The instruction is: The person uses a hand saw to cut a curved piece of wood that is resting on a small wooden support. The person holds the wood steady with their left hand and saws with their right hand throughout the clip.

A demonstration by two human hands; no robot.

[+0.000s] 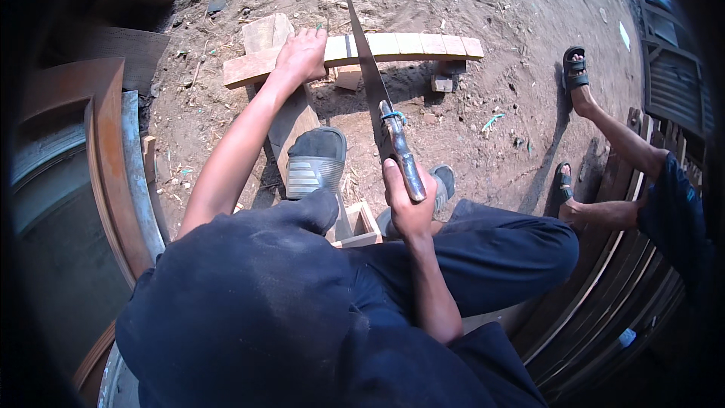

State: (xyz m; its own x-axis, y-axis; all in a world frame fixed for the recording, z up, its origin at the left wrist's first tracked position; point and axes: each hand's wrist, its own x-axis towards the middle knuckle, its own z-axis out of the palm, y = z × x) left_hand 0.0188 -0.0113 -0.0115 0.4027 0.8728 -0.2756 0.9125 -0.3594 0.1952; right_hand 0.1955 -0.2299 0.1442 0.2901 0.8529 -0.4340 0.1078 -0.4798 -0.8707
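Note:
My right hand is closed around the dark handle of a handsaw. Its long blade points away from me and crosses a wooden board lying crosswise in front of me. Left of the blade, my left hand grips this board, fingers bent over its far side. A dark band runs across the board just left of the blade. Whether the teeth touch the wood cannot be made out. Under the board's left part lies a support plank, with my sandalled foot on it.
Small blocks sit beneath the board's right end. A wooden box frame stands by my feet. At left leans a brown panelled door. Another person's sandalled leg is at right, near stacked planks. Scraps litter the dirt ground.

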